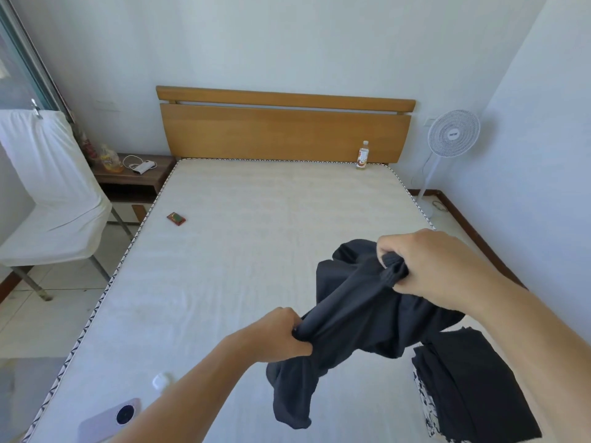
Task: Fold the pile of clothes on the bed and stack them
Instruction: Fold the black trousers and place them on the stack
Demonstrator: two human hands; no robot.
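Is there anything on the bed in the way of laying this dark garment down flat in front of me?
Nothing visible. Both hands, left hand and right hand, hold the dark garment above bare mattress. The small red packet lies far off, left.

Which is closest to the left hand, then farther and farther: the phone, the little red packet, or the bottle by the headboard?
From the left hand:
1. Phone, near bed edge, lower left.
2. Red packet, on the mattress, left side.
3. Bottle, far right corner, against the headboard.

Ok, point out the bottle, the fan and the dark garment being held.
bottle (362, 156): head view, on its label.
fan (453, 133): head view, centre of its grille.
garment (358, 314): head view, on the cloth between the hands.
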